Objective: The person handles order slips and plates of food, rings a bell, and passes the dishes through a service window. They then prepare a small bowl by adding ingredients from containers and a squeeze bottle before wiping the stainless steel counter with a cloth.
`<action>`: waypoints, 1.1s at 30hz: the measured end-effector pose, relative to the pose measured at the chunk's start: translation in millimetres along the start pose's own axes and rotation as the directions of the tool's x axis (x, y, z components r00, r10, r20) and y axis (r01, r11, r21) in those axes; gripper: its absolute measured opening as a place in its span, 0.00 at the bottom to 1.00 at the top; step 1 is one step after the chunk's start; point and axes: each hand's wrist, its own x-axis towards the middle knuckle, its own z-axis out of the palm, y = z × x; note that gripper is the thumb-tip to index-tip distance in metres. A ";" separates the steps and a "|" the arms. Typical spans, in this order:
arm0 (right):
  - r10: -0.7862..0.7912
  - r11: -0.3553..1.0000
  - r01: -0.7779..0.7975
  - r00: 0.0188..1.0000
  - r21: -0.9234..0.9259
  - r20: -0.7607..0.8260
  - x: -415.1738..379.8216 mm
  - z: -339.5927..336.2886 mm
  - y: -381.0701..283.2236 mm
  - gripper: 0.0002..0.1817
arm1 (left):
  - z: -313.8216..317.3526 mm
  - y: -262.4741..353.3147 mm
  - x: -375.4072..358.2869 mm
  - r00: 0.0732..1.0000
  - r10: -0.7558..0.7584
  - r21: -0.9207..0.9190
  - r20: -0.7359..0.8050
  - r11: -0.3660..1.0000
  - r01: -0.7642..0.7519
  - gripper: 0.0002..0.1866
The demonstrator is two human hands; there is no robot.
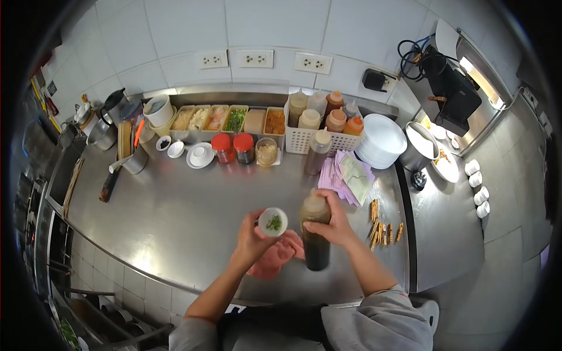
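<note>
Near the front edge of the shiny tabletop (170, 210), two bare hands are each holding something. The left hand (250, 237) is curled, pinching a small white cup (270, 213) by its side. Chopped green bits (274, 223) lie inside the cup, and its round mouth faces up toward the camera. The right hand (332, 226) is wrapped around the upper part of a big squeeze bottle (316, 243) with dark stuff in it. This bottle is close to the cup, on its right, but the two are apart. I cannot tell if the bottom of the bottle touches the tabletop.

A crumpled pink cloth (274, 258) lies under the left hand, close to the bottle. To the right of the right hand, some wooden clips (383, 233) are spread about. Behind that hand are pink and green papers (354, 182), and next to them stands another squeeze bottle (319, 153). Farther back, a white basket (298, 143) is full of more bottles, with a pile of plates (380, 140) beside it. To the left of the basket is a row of food tubs (254, 121), and one has green bits too. Two jars with red lids (222, 142) stand just in front of the tubs.
</note>
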 end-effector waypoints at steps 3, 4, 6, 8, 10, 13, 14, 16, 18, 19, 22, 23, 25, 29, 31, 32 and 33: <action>0.313 0.950 -0.294 0.910 -0.109 0.272 -20.1 3.6 13.7 0.34 | 15.0 -4.9 13.3 0.993 0.093 0.046 0.077 0.994 -0.097 0.38; 0.439 0.890 -0.454 0.834 -0.037 0.334 -26.1 5.9 19.1 0.33 | 18.9 -2.9 15.6 0.992 0.086 0.050 0.091 0.995 -0.091 0.38; 0.571 0.810 -0.577 0.735 -0.106 0.366 -37.1 8.3 37.6 0.33 | 25.0 -1.8 14.1 0.990 0.063 0.059 0.129 0.996 -0.071 0.36; 0.659 0.739 -0.655 0.652 -0.160 0.375 -43.4 8.9 46.4 0.34 | 23.8 7.2 15.5 0.980 0.038 0.087 0.194 0.995 -0.056 0.36; 0.717 0.645 -0.762 0.580 -0.053 0.387 -44.8 10.1 44.3 0.34 | 27.7 1.6 13.2 0.970 0.037 0.076 0.239 0.996 -0.057 0.36; 0.761 0.546 -0.838 0.505 0.020 0.407 -39.8 9.6 38.3 0.32 | 36.4 -16.8 13.5 0.965 0.036 0.045 0.260 0.998 -0.050 0.36; 0.774 0.512 -0.858 0.479 0.035 0.415 -36.4 8.5 33.6 0.32 | 38.0 -18.2 13.0 0.966 0.018 0.062 0.260 0.997 -0.035 0.36; 0.787 0.471 -0.881 0.448 0.056 0.425 -31.2 7.1 32.0 0.32 | 38.5 -16.8 14.1 0.967 0.005 0.077 0.256 0.997 -0.025 0.37; 0.788 0.456 -0.887 0.439 0.071 0.432 -28.8 6.1 37.4 0.32 | 37.5 -17.4 15.5 0.968 0.014 0.076 0.251 0.997 -0.034 0.38; 0.790 0.452 -0.889 0.437 0.073 0.429 -28.2 6.2 38.8 0.32 | 37.4 -18.1 16.1 0.968 0.010 0.075 0.250 0.997 -0.030 0.38; 0.793 0.452 -0.889 0.436 0.068 0.425 -27.1 6.4 41.8 0.33 | 38.3 -20.7 17.3 0.969 0.016 0.070 0.247 0.997 -0.034 0.39; 0.791 0.459 -0.886 0.438 0.059 0.427 -27.3 7.0 43.0 0.33 | 39.0 -23.1 17.4 0.970 0.028 0.069 0.243 0.997 -0.046 0.39; 0.787 0.462 -0.885 0.439 0.057 0.433 -27.7 8.1 45.7 0.32 | 40.5 -25.7 18.5 0.972 0.042 0.064 0.232 0.996 -0.059 0.39; 0.798 0.429 -0.900 0.416 0.076 0.436 -26.4 9.6 41.7 0.32 | 41.4 -28.2 19.4 0.972 0.043 0.048 0.229 0.997 -0.055 0.39; 0.806 0.416 -0.906 0.405 0.072 0.432 -25.0 9.1 39.1 0.32 | 42.1 -29.4 19.6 0.973 0.041 0.036 0.226 0.998 -0.050 0.40; 0.808 0.416 -0.907 0.403 0.068 0.431 -24.6 8.7 39.0 0.32 | 43.4 -31.0 19.7 0.975 0.041 0.031 0.220 0.998 -0.049 0.40; 0.809 0.416 -0.907 0.402 0.064 0.429 -24.2 8.3 39.1 0.31 | 44.0 -31.7 20.0 0.976 0.041 0.025 0.213 0.999 -0.048 0.40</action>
